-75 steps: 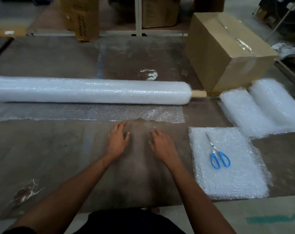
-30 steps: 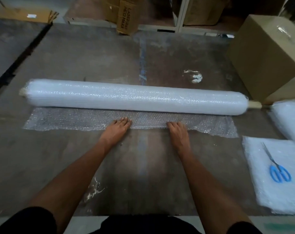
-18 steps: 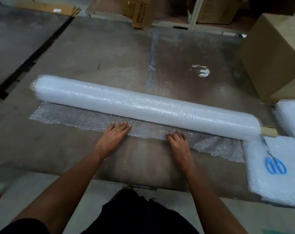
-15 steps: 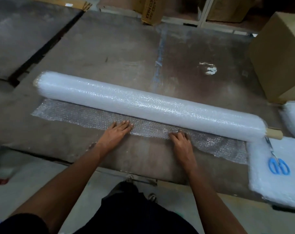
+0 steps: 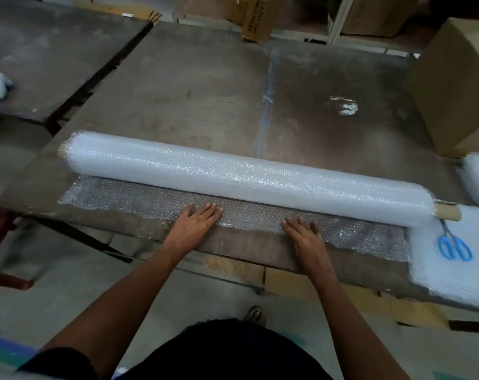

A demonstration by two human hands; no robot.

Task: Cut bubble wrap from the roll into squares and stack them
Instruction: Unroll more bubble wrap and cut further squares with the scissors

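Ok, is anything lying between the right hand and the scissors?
Nothing visible. The right hand presses flat on the unrolled sheet; only bare bubble wrap lies between it and the blue scissors, which rest on the cut stack just past the sheet's end.

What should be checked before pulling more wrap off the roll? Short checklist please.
1. Both hands on the loose sheet: ok, left hand and right hand lie flat on it.
2. Hands empty: ok.
3. Scissors out of the sheet's path: ok, on the stack of cut squares at the right.
4. Roll square to the table edge: not ok, it lies slanted.
5. Room to pull toward the body: not ok, sheet is near the table edge.
6. Sheet free under the roll: cannot tell.
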